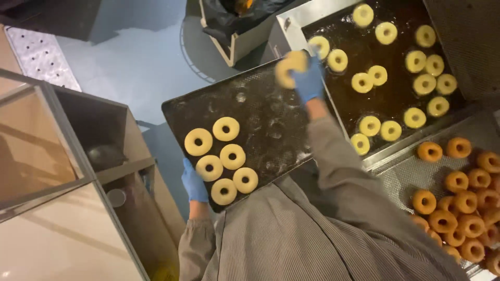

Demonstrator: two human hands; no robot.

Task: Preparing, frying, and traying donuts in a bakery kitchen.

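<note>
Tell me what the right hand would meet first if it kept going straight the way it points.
Likely the fryer's metal rim, then the oil with pale dough rings. The right hand, holding a blurred raw ring, points that way; depth is unclear.

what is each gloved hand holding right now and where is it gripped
Right hand: pale raw dough ring, grip at its edge. Left hand: dark perforated metal baking tray, near corner.

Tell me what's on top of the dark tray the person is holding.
Six raw dough rings lie clustered at the near end of the dark tray; the rest shows only flour marks. The right hand lifts a seventh ring. The tray's underside is hidden.
</note>
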